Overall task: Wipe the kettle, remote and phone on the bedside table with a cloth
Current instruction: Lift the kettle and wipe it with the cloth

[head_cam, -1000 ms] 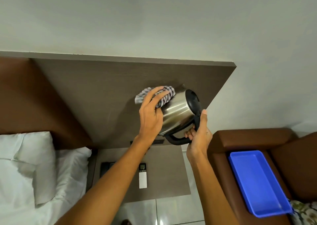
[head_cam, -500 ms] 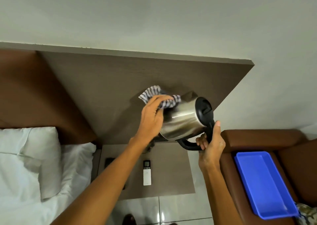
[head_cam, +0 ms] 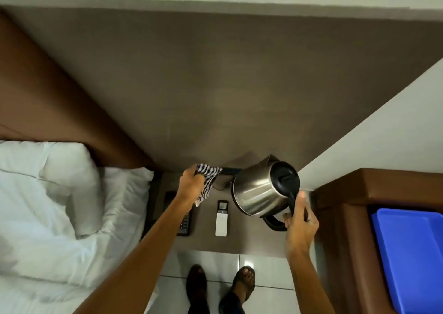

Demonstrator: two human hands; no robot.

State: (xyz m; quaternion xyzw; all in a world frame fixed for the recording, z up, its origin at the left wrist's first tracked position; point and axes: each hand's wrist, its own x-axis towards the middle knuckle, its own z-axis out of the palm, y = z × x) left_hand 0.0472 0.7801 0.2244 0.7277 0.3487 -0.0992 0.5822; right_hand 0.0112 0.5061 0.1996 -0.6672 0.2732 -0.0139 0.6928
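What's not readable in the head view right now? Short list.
- Phone: mostly hidden under the left forearm; only a dark keypad edge shows.
- Kettle handle: partly covered by the right hand; its base contact with the table can't be told.
- Remote: display and buttons too small to read.
- Cloth: bunched in the left hand, full extent hidden.
- Blue tray: cut off by the right edge.
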